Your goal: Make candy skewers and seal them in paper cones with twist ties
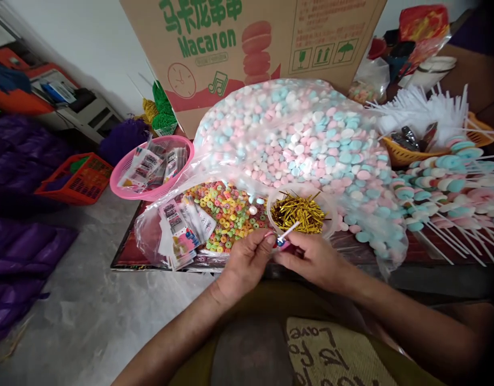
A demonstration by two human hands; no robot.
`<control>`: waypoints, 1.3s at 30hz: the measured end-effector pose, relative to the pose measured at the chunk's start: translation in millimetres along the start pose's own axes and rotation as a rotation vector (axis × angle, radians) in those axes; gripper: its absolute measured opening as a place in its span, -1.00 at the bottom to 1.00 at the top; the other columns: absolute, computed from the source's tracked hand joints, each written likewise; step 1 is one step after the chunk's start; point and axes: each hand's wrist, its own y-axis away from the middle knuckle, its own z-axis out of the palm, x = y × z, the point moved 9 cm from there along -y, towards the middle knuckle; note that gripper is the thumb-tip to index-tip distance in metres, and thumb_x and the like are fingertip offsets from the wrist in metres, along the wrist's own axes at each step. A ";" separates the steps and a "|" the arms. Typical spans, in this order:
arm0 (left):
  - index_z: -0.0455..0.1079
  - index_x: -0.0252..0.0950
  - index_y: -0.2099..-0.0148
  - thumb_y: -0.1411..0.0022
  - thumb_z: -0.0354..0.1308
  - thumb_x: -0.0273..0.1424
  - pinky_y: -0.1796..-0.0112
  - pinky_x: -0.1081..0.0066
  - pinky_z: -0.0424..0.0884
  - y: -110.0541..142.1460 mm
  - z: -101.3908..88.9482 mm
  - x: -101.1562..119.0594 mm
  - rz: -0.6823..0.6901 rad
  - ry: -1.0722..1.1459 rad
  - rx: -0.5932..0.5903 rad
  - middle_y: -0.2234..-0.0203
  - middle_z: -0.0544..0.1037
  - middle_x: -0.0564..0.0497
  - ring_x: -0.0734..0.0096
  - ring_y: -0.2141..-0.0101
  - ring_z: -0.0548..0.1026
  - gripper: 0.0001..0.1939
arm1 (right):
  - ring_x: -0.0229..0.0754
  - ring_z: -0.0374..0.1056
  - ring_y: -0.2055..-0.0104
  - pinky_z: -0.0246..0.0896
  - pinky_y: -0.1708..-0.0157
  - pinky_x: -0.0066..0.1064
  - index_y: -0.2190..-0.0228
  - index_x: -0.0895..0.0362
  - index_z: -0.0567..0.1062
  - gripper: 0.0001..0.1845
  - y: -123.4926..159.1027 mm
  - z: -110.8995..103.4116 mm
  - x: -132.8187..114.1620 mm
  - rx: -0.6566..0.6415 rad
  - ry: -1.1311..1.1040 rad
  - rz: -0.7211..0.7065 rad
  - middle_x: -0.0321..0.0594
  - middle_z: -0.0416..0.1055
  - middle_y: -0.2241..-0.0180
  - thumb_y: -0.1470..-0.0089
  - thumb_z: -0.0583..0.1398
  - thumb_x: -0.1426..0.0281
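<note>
My left hand (247,260) and my right hand (315,260) meet at the table's front edge, fingers closed on a small pink and blue printed packet (282,244). A short white stick (290,230) juts up from it, by my right fingertips. My fingers hide most of the packet. Just behind them stands a clear round tub (332,217) of gold twist ties (297,212). To the left lie colourful ring candies (226,214) and a stack of printed packets (180,228). A large heap of pastel discs (295,136) in clear plastic fills the middle.
A Macaron carton (215,69) stands behind the heap. On the left are a pink basket (120,185) of packets and an orange basket (86,185). Skewered discs (451,185) and a yellow basket (403,155) with white sticks (424,110) occupy the right.
</note>
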 end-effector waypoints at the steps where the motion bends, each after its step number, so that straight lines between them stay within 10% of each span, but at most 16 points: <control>1: 0.27 -0.27 0.26 -0.23 -0.01 -0.06 0.31 0.46 0.34 -0.5 -1.5 2.6 0.034 -0.038 0.043 0.44 0.40 0.06 0.48 0.41 0.34 -0.65 | -0.35 0.12 0.60 0.06 0.63 -0.50 0.54 0.13 0.30 -0.69 0.8 7.9 4.2 -0.005 -0.054 0.026 -0.39 0.21 0.64 -0.05 0.17 0.18; 8: 0.21 -0.29 0.20 -0.35 -0.17 -0.19 0.25 0.44 0.31 6.6 25.0 11.8 0.028 0.005 -0.343 0.41 0.41 0.04 0.46 0.36 0.37 -0.71 | -0.33 0.22 0.65 0.12 0.65 -0.52 0.51 0.11 0.26 -0.71 0.9 28.0 16.0 0.072 -0.281 0.102 -0.38 0.26 0.65 -0.15 0.02 0.19; 13: 0.25 -0.29 0.25 -0.32 -0.17 -0.26 0.25 0.42 0.28 3.5 16.7 9.9 0.032 -0.415 -0.429 0.34 0.41 0.03 0.42 0.32 0.33 -0.74 | -0.31 0.17 0.61 0.00 0.59 -0.46 0.61 0.11 0.23 -0.74 2.7 15.6 -31.6 0.174 0.387 -0.363 -0.31 0.25 0.67 -0.10 0.01 0.43; 17: 0.28 -0.27 0.30 -0.30 -0.15 -0.21 0.32 0.45 0.28 0.0 14.5 -10.5 -0.136 -0.351 -0.508 0.44 0.38 0.10 0.44 0.37 0.34 -0.71 | -0.23 0.30 0.44 0.17 0.40 -0.41 0.43 0.15 0.39 -0.82 10.4 -11.2 -62.2 0.394 0.577 -0.574 -0.20 0.40 0.52 -0.14 0.02 0.49; 21: 0.31 -0.30 0.37 -0.27 -0.12 -0.15 0.34 0.46 0.33 1.3 16.9 -19.5 -0.223 -0.165 -0.582 0.47 0.44 0.05 0.42 0.39 0.41 -0.63 | -0.03 0.17 -0.09 0.02 -0.07 0.00 0.07 0.19 0.38 -0.68 26.3 25.5 -72.2 0.086 0.984 -0.943 -0.03 0.40 0.05 -0.19 -0.04 0.51; 25: 0.30 -0.30 0.35 -0.31 -0.17 -0.15 0.39 0.49 0.35 17.6 37.5 -12.8 -0.137 -0.208 -0.862 0.50 0.44 0.04 0.45 0.45 0.43 -0.62 | -0.08 0.28 0.22 -0.04 -0.09 0.10 0.22 0.24 0.44 -0.72 35.8 52.4 -44.5 -0.151 1.159 -0.951 -0.11 0.45 0.36 -0.17 -0.05 0.52; 31: 0.36 -0.34 0.27 -0.24 -0.04 -0.45 0.39 0.35 0.35 20.8 44.4 18.0 0.537 -1.145 -0.510 0.41 0.51 -0.09 0.29 0.42 0.46 -0.84 | -0.23 0.24 0.57 0.30 0.43 -0.30 0.55 0.15 0.32 -0.81 23.9 48.9 9.3 -0.414 0.410 -0.152 -0.27 0.30 0.64 0.02 -0.03 0.55; 34: 0.35 -0.37 0.09 -0.27 -0.07 -0.48 0.38 0.32 0.36 37.9 47.7 44.9 0.914 -1.192 -0.245 0.32 0.54 -0.15 0.25 0.36 0.49 -0.77 | -0.32 0.12 0.72 0.21 0.64 -0.47 0.60 0.10 0.20 -0.75 23.8 46.3 23.3 -0.544 -0.024 0.185 -0.43 0.05 0.78 -0.01 -0.13 0.53; 37: 0.36 -0.35 0.17 -0.28 -0.07 -0.49 0.37 0.38 0.37 35.1 31.3 54.8 0.921 -1.048 -0.017 0.35 0.55 -0.12 0.33 0.37 0.50 -0.81 | -0.31 0.24 0.60 0.24 0.57 -0.47 0.56 0.14 0.31 -0.70 7.5 21.8 22.1 -0.572 -0.154 0.261 -0.34 0.23 0.68 -0.13 -0.07 0.37; 39: 0.34 -0.34 0.28 -0.27 -0.05 -0.51 0.43 0.46 0.35 19.1 11.6 48.0 0.724 -0.940 0.109 0.48 0.52 -0.05 0.43 0.47 0.47 -0.85 | -0.29 0.30 0.47 0.25 0.47 -0.46 0.46 0.18 0.40 -0.71 -21.8 -24.2 21.8 -0.318 -0.022 0.171 -0.25 0.36 0.51 -0.12 0.04 0.25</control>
